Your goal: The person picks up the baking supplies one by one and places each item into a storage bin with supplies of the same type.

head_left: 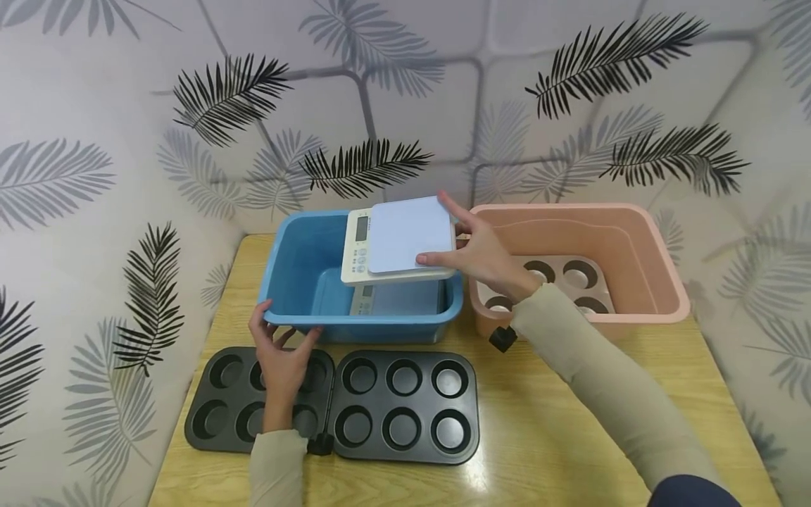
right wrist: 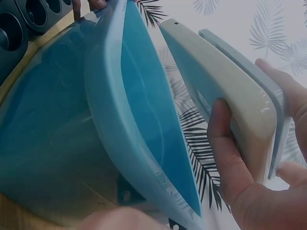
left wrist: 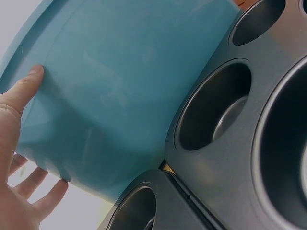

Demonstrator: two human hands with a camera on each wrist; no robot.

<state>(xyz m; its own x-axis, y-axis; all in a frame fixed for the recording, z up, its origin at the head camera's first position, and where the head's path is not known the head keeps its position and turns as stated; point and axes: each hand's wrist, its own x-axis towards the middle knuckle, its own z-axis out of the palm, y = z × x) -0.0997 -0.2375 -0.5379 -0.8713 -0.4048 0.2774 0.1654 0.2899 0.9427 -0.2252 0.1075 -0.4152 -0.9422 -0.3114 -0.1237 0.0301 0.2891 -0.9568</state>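
A white digital kitchen scale [head_left: 410,236] with a pale square platform is tilted above the blue plastic bin [head_left: 298,321]. My right hand [head_left: 484,257] grips its right edge, with fingers on both the platform and the underside, as the right wrist view shows. Below it, a second kitchen scale [head_left: 405,298] lies inside the blue bin, partly hidden by the held one. My left hand [head_left: 281,359] holds the front left corner of the bin, its thumb [left wrist: 29,86] against the outer wall and its other fingers round the corner.
Two dark muffin pans, a left pan [head_left: 212,398] partly under my left arm and a right pan [head_left: 405,394], lie side by side before the blue bin. To its right stands a pink bin [head_left: 633,282] holding a lighter muffin pan [head_left: 562,266]. A leaf-patterned wall covering [head_left: 405,105] rises behind.
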